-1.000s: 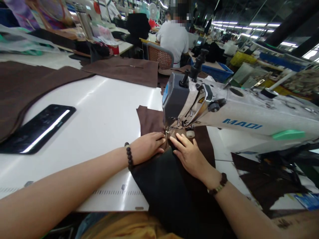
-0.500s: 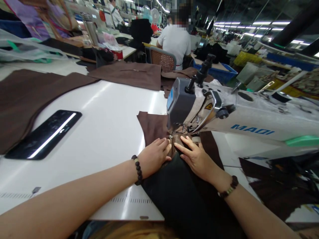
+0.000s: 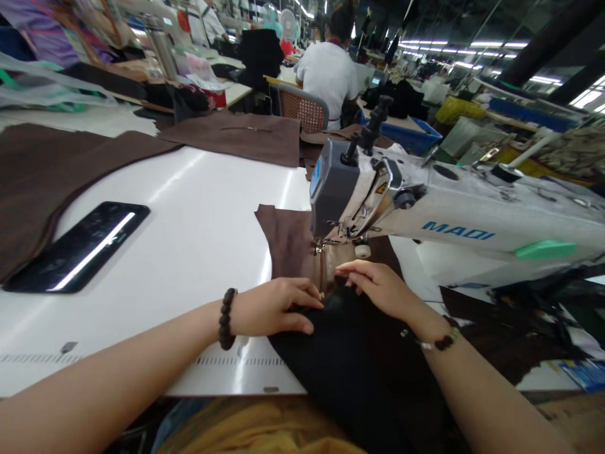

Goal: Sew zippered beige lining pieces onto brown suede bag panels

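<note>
My left hand (image 3: 278,306) rests on the dark cloth just left of the seam, fingers stretched forward and thumb apart. My right hand (image 3: 380,287) hovers at the cloth's right side, index finger extended and the others loosely bent; no hold on the cloth shows. Between the hands, a zipper (image 3: 323,271) runs along an opening in the brown fabric piece (image 3: 288,236). Its upper end lies by the presser foot (image 3: 319,246) of the sewing machine (image 3: 454,217). Black fabric (image 3: 350,359) drapes from there over the table edge toward my lap.
A phone (image 3: 80,246) lies on the white table (image 3: 212,214) at left. Brown fabric pieces (image 3: 236,135) lie along the back and left. More dark fabric (image 3: 496,334) lies at right. A co-worker (image 3: 328,79) sits ahead, beside a blue bin (image 3: 420,135).
Both hands have drawn back from the presser foot toward me, and the right has lifted its spread fingers off the cloth. More of the zipper shows. The view has shifted slightly.
</note>
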A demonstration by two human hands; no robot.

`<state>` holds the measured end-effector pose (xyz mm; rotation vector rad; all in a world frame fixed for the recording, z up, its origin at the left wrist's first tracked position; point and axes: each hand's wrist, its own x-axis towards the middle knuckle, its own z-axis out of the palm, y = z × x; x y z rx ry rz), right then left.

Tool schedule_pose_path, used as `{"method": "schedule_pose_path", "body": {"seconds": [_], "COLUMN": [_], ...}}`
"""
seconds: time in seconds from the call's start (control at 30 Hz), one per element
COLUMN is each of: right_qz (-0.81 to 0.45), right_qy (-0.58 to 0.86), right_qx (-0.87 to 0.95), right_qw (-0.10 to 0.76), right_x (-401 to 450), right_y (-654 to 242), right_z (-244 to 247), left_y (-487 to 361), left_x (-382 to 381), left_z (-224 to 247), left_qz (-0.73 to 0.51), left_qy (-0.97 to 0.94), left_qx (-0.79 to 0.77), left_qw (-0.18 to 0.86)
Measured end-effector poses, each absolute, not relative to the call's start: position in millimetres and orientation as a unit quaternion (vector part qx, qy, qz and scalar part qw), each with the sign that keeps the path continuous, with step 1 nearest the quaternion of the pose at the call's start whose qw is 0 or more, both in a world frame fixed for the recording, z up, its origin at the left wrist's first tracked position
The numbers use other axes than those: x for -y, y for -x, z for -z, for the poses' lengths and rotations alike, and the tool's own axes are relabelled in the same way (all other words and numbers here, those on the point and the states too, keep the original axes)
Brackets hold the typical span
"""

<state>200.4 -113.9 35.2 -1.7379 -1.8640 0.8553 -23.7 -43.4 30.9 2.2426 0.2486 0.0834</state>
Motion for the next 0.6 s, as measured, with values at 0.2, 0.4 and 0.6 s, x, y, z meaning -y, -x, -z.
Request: {"method": "schedule_pose_path", "body": {"seconds": [0.2,0.4,0.6], "right_qz": [-0.478,-0.23,-0.166], "right_qy": [0.621,0.606,0.623], "right_qx": [0.577,0.709,0.748], "right_qw": [0.231,0.278,0.155], "right_x": [139,161,135], "right_y": [-190,-161,-155], "right_z": [-35,-34,-28], "left_y": [54,74,82], "left_x": [76,104,117], "left_z": [-48,-48,-66], "left_qz": [-0.006,0.005,-0.008], "left_qy": [-0.764,-0.886,-0.914], "left_qx": [-0.067,-0.005,-0.005], "left_qw": [0.642,0.464,0.406]}}
